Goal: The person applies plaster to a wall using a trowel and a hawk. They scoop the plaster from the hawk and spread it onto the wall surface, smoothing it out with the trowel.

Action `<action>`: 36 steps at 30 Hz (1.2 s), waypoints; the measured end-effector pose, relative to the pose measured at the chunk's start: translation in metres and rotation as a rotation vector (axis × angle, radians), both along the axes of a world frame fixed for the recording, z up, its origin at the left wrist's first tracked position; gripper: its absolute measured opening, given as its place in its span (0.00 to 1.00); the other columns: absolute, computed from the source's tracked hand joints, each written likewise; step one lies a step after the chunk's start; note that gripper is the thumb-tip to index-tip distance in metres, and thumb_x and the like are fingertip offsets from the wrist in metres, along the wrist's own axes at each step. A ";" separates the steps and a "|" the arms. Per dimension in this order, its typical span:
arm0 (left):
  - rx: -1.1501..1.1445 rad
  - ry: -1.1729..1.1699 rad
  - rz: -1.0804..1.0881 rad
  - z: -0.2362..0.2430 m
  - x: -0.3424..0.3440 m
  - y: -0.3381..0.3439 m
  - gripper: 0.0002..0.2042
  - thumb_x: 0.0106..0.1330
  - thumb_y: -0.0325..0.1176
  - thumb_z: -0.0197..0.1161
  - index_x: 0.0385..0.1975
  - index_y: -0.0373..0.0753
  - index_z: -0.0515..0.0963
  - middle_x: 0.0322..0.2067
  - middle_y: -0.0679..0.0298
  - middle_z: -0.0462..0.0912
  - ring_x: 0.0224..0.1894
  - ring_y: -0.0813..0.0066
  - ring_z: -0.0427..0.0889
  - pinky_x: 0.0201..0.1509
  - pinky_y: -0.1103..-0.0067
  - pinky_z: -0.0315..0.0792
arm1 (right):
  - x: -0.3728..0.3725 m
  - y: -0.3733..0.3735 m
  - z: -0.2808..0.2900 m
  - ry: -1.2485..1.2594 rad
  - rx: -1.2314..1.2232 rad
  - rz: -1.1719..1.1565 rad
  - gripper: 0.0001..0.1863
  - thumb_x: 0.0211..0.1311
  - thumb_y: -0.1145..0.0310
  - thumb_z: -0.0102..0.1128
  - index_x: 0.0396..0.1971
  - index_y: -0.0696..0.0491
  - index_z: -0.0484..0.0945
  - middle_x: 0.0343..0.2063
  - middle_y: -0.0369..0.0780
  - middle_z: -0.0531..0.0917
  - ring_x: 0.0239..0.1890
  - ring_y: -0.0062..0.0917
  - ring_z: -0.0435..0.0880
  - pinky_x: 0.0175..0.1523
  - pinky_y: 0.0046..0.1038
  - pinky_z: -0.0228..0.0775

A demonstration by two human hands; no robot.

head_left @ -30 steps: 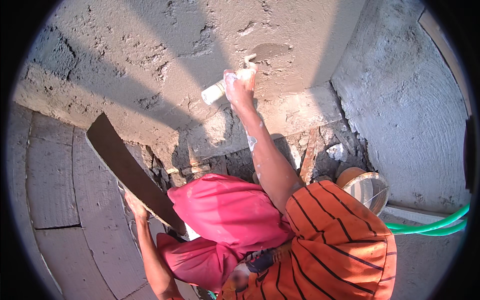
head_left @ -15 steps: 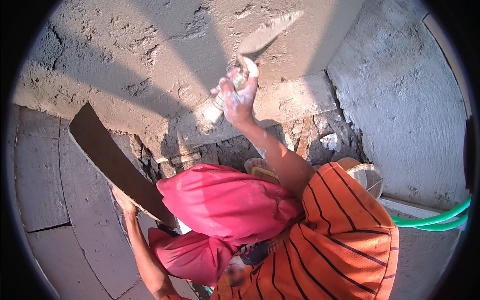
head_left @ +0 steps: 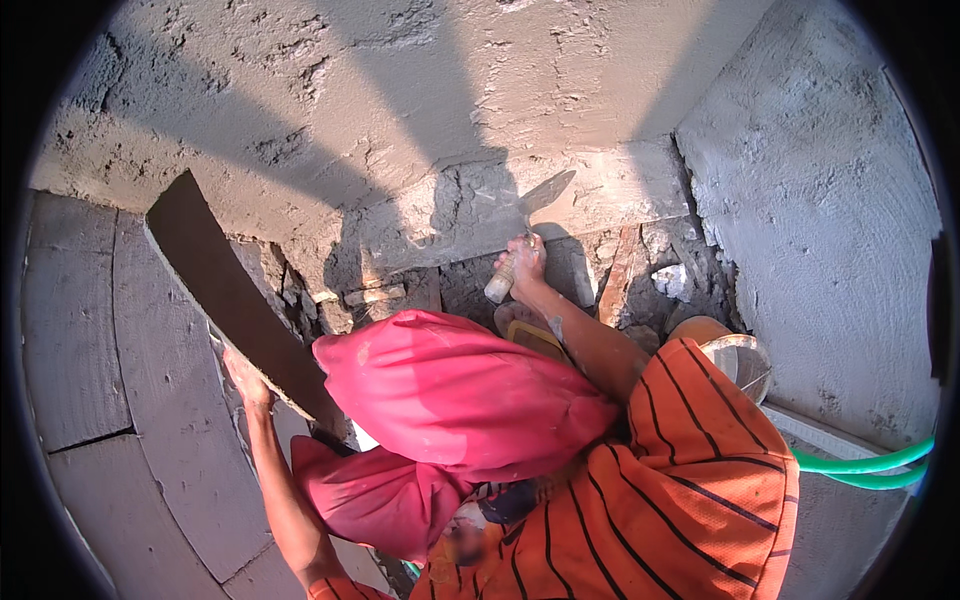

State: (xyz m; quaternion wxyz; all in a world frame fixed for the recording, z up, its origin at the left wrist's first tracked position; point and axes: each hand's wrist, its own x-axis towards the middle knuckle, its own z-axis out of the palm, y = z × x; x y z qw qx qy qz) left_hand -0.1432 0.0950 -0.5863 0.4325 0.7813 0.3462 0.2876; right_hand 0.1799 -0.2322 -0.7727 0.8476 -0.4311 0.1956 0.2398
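Note:
My left hand (head_left: 246,377) grips the lower side of a long dark board (head_left: 225,280), which stands at a slant on my left. My right hand (head_left: 525,262) is closed round the pale, cylindrical handle of a trowel (head_left: 542,193). Its blade lies low by the rough concrete strip (head_left: 640,180) at the foot of the plastered wall (head_left: 420,60); I cannot tell whether it touches it. Below my right hand, my sandalled foot is partly hidden by my pink-clad knee (head_left: 450,390).
Broken rubble (head_left: 672,283) fills the gap along the wall's foot. A round container (head_left: 737,360) sits right of my arm, near green hoses (head_left: 865,465). A grey rendered wall (head_left: 820,260) stands on the right, and long grey slabs (head_left: 75,330) run along the left.
My right hand has come down from the plastered wall towards its foot with the trowel, after raising the blade half a second ago. My left hand and the board have shifted slightly up and left.

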 end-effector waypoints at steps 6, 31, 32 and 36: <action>-0.127 -0.019 0.096 -0.009 -0.018 0.008 0.18 0.72 0.43 0.41 0.44 0.35 0.70 0.35 0.65 0.74 0.35 0.75 0.76 0.38 0.77 0.73 | -0.003 -0.013 -0.009 0.006 -0.067 0.037 0.10 0.60 0.72 0.53 0.39 0.46 0.64 0.25 0.35 0.73 0.19 0.23 0.73 0.21 0.30 0.71; -0.050 -0.004 0.047 0.019 0.005 -0.026 0.17 0.71 0.45 0.43 0.36 0.37 0.72 0.26 0.69 0.74 0.26 0.80 0.74 0.29 0.80 0.70 | 0.024 -0.009 0.002 0.089 -0.116 0.434 0.11 0.62 0.62 0.51 0.42 0.48 0.66 0.27 0.37 0.70 0.18 0.25 0.73 0.18 0.31 0.69; -0.088 0.011 0.004 0.017 0.008 -0.023 0.18 0.71 0.45 0.42 0.36 0.36 0.72 0.28 0.68 0.75 0.29 0.79 0.75 0.32 0.79 0.71 | 0.021 -0.012 0.006 0.066 -0.142 0.502 0.12 0.61 0.62 0.52 0.42 0.48 0.66 0.27 0.36 0.70 0.18 0.24 0.73 0.18 0.31 0.69; -0.008 0.097 -0.033 -0.002 -0.014 0.003 0.21 0.73 0.46 0.40 0.38 0.33 0.73 0.31 0.65 0.77 0.34 0.75 0.76 0.39 0.75 0.72 | 0.006 -0.028 0.022 -0.014 -0.220 0.714 0.14 0.59 0.59 0.58 0.40 0.48 0.68 0.25 0.34 0.73 0.17 0.21 0.73 0.18 0.26 0.68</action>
